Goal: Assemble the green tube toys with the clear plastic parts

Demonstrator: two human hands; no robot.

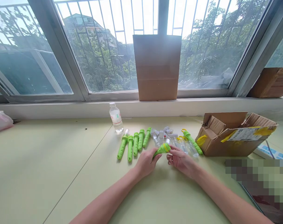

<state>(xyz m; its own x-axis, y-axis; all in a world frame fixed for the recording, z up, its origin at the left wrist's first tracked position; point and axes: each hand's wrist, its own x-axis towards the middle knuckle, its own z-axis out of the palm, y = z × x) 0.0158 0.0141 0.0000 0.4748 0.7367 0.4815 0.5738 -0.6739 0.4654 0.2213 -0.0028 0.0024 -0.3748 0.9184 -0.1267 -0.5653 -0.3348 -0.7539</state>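
Observation:
My left hand (147, 161) is closed around a green tube (162, 150) with a yellow ring near its wider end. The fingertips of my right hand (180, 158) touch that wider end, where a small clear piece shows; whether they grip it is hard to tell. Several green tubes (130, 148) lie side by side to the left, the leftmost with a clear tip. Just beyond my hands sits a cluster of clear and white plastic parts (161, 134). Another green tube (192, 142) with a yellow loop lies to the right, beside clear tubes (182, 145).
A water bottle (116, 119) stands behind the tubes. An open cardboard box (222, 146) is at the right, near a power strip (271, 151). A cardboard sheet (157, 68) leans against the window. A pink bag (1, 121) lies far left.

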